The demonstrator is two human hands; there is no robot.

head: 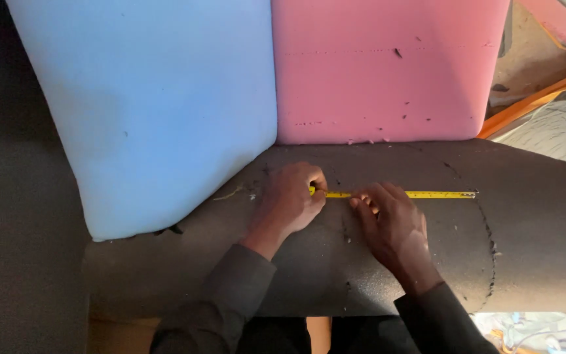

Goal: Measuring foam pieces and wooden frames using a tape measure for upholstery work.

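Centre of frame: a yellow tape (420, 195) lies flat and stretched left to right across a dark foam sheet (532, 242), its far end at right-centre touching a curved cut line (489, 242) in the sheet. Left hand (289, 203) sits at the tape's near end, left of centre, fingers curled and clenched around what looks like the tape's case, mostly hidden under the fingers. Right hand (391, 223), just right of it, rests palm down with fingertips pressing the tape onto the sheet; it pins rather than grips. The 2 hands are near each other, not touching as far as can be told. Upper left: a light blue foam block (152, 111); upper middle: a pink foam block (381, 72), the 2 side by side and both meeting the dark sheet's top edge. Upper right corner: an orange strip (538, 98), partly seen. Step in hand, as judged: measuring a span across the dark sheet, tape taut and held at both points. Next move would call for keeping the tape straight and flat while reading or marking a point under the right fingertips; the markings are too small to read here.
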